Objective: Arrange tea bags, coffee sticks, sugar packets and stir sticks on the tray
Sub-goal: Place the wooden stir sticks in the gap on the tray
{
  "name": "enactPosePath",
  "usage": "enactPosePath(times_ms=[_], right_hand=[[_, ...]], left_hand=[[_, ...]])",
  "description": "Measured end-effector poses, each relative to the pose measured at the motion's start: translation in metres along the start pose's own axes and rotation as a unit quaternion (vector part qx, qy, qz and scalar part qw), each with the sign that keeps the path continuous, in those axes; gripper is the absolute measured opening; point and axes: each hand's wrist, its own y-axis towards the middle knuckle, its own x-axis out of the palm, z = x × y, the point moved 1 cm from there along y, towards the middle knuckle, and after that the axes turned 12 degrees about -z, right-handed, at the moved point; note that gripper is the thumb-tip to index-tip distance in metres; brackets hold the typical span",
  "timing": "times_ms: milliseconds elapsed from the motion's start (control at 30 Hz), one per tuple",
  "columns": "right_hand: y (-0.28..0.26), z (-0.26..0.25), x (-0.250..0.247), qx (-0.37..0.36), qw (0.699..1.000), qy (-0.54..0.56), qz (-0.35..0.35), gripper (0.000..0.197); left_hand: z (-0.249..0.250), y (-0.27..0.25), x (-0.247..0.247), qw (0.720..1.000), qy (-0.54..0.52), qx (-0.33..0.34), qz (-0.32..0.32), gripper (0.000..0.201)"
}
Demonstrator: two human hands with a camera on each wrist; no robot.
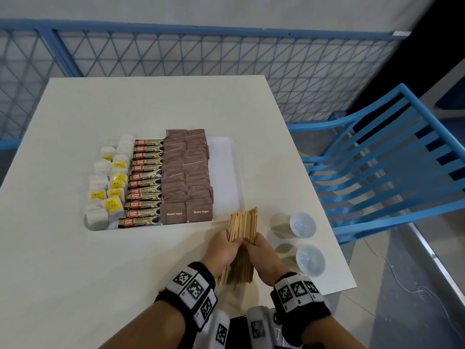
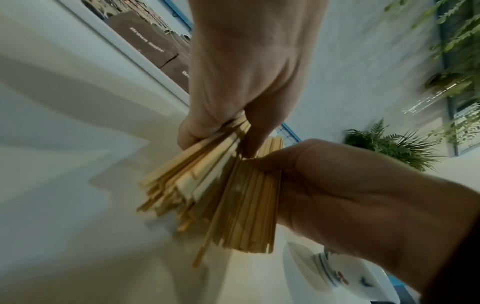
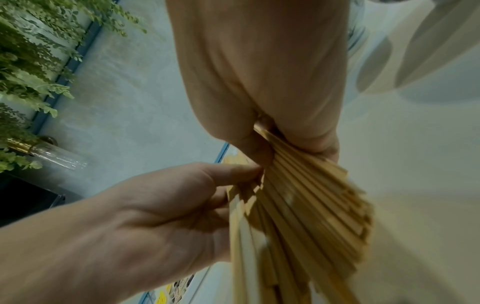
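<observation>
A thick bundle of wooden stir sticks (image 1: pixel 242 224) is held just above the table, off the front right corner of the white tray (image 1: pixel 224 172). My left hand (image 1: pixel 226 248) grips the bundle's left side and my right hand (image 1: pixel 261 250) grips its right side, thumbs meeting in the middle. In the wrist views the stir sticks (image 2: pixel 233 195) (image 3: pixel 298 205) fan out unevenly below my fingers. On the tray lie rows of tea bags (image 1: pixel 110 187) at the left, coffee sticks (image 1: pixel 146 182) beside them, then brown sugar packets (image 1: pixel 187 172). The tray's right strip is bare.
Two small white bowls (image 1: pixel 302 224) (image 1: pixel 310 259) stand on the white table (image 1: pixel 125 273), right of my hands near its right edge. A blue slatted chair (image 1: pixel 377 159) is beyond that edge. A blue mesh fence (image 1: pixel 176 54) runs behind the table.
</observation>
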Motion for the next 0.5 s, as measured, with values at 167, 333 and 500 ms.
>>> enactPosePath(times_ms=[167, 333, 500], right_hand=[[-0.003, -0.006, 0.01, -0.02, 0.999, -0.026, -0.003, 0.019], [0.0, -0.015, 0.02, -0.076, 0.983, -0.167, 0.01, 0.019], [-0.003, -0.019, 0.033, -0.155, 0.943, -0.293, 0.008, 0.045]], left_hand=[[-0.004, -0.001, -0.004, 0.999, -0.033, -0.002, -0.005, 0.035], [-0.002, -0.001, -0.015, 0.993, -0.117, 0.021, -0.013, 0.032], [0.003, -0.005, -0.023, 0.982, -0.173, 0.065, -0.035, 0.036]])
